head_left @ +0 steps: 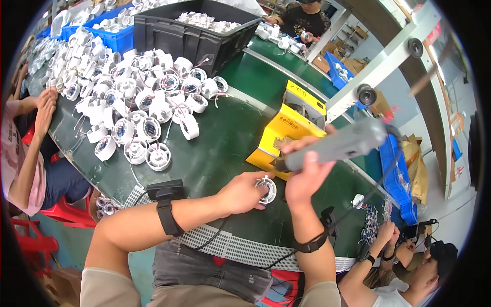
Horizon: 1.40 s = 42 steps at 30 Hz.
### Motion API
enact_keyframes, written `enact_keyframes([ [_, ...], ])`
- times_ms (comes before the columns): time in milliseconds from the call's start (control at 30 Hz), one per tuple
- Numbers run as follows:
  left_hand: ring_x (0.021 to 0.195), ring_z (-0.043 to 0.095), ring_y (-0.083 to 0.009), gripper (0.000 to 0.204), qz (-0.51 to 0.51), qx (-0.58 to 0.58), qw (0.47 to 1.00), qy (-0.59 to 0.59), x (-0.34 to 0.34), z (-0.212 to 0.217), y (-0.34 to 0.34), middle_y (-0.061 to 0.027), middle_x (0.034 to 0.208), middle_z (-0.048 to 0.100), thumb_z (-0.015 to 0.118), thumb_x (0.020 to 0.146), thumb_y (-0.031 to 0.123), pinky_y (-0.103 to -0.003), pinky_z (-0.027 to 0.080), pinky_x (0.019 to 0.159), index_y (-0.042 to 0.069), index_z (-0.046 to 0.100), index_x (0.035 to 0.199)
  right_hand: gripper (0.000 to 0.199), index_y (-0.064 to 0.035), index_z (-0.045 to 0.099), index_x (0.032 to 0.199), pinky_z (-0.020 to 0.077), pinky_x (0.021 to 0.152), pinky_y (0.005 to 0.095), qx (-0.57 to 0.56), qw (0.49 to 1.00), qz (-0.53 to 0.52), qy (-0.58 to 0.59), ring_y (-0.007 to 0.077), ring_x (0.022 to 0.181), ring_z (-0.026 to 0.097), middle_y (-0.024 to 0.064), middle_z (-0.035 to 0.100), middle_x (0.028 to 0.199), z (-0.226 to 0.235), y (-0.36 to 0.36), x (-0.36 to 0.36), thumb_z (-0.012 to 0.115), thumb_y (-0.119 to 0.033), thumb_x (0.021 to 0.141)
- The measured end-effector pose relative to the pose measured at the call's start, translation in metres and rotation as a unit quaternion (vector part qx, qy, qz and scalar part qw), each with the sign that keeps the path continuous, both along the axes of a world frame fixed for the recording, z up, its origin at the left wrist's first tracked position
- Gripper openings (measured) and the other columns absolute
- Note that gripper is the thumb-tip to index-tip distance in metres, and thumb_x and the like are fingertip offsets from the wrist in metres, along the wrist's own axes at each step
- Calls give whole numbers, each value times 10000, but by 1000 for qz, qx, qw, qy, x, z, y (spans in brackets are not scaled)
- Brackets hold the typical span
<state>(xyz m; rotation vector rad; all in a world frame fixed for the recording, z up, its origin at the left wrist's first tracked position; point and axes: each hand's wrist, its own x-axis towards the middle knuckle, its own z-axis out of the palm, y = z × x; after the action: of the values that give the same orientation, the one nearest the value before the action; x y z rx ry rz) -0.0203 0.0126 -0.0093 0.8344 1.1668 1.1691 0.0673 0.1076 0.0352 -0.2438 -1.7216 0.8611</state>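
While both forearms reach in from the lower edge, status:
table: dark green table (pixel 225 138), curved edge, slotted white strip along near side
left hand: left hand (pixel 240 192) curled over white round part (pixel 267 190), pressing it on table
right hand: right hand (pixel 307 171) wrapped tight round grey power screwdriver (pixel 335 146), directly above part
pile: white round housings (pixel 138 102) heaped far left
bins: black crate (pixel 189 30), blue bin (pixel 115 36), yellow box (pixel 291 128)
room: workshop, other people seated around
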Motion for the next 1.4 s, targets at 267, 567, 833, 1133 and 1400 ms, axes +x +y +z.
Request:
enact_keyframes([
  [267,957,644,-190,401,20,-44,998,-33,-1,-5,2,-136,1136,598,465,973,71,-310,597,813,-17,458,1364,442,17,301,1330,449,463,299,-122,984,-24,131,161,484,493,87,488,669,26,18,-14,405,-244,989],
  [567,939,650,-202,412,19,-46,998,-24,-1,-1,3,-148,1124,598,463,971,70,-312,597,812,-26,441,1371,431,18,310,1302,453,467,310,-120,984,-11,133,170,488,495,85,485,667,28,20,-13,412,-262,992],
  [833,917,652,-207,393,22,-49,998,-29,-1,2,2,-151,1104,599,457,978,70,-313,598,802,-32,446,1357,381,-9,339,1269,431,456,317,-116,983,-25,137,174,471,470,83,463,657,30,18,-17,385,-271,996],
  [1133,925,653,-208,382,19,-54,998,-27,-2,2,2,-150,1107,603,441,991,84,-308,594,813,-26,440,1356,378,-9,333,1265,434,458,314,-114,985,-28,127,174,475,473,87,465,655,28,18,-17,380,-272,997],
  [1400,920,657,-210,386,12,-57,998,-13,-1,3,1,-153,1108,604,435,988,82,-308,594,809,-25,437,1359,328,-34,358,1212,417,440,320,-102,988,-48,108,178,459,455,88,451,650,25,19,-17,357,-284,999],
])
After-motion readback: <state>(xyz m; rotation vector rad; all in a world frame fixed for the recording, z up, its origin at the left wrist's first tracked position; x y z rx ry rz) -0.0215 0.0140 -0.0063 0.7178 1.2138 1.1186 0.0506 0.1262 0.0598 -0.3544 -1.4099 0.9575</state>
